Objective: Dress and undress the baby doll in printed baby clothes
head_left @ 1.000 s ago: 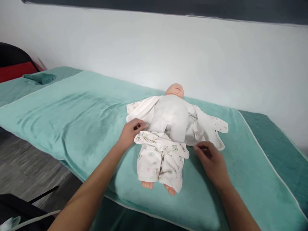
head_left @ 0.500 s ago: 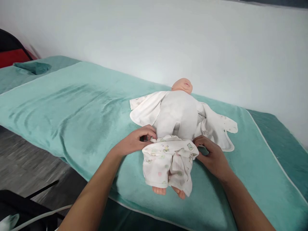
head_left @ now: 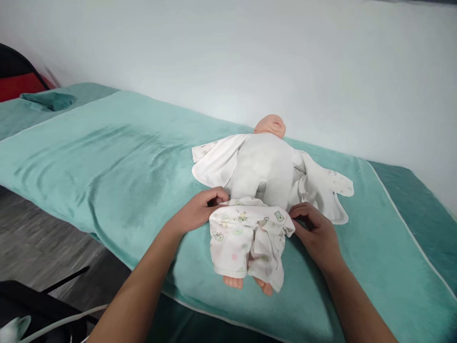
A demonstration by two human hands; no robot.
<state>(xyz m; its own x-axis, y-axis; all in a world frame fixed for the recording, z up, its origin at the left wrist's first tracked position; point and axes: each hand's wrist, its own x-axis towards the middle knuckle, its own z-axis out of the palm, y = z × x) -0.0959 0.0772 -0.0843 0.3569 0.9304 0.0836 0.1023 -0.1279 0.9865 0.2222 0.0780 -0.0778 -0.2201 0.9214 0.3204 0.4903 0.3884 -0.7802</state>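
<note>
A baby doll (head_left: 266, 164) lies on its back on a teal towel (head_left: 117, 162), head toward the wall. An opened white top (head_left: 321, 190) is spread under its pale cloth torso. White printed baby trousers (head_left: 246, 238) cover its legs, and two bare feet stick out below. My left hand (head_left: 198, 212) pinches the left side of the trousers' waistband. My right hand (head_left: 316, 233) grips the right side of the waistband with curled fingers.
The towel covers a long padded table against a white wall (head_left: 228, 62). A folded teal cloth (head_left: 48, 100) lies at the far left by a red and black chair (head_left: 16, 78). Dark floor (head_left: 39, 252) and a white cable (head_left: 60, 321) lie below left.
Both hands closed in on the trousers' waistband from either side and took hold of it. The trousers are bunched at the doll's hips. The view shifted slightly.
</note>
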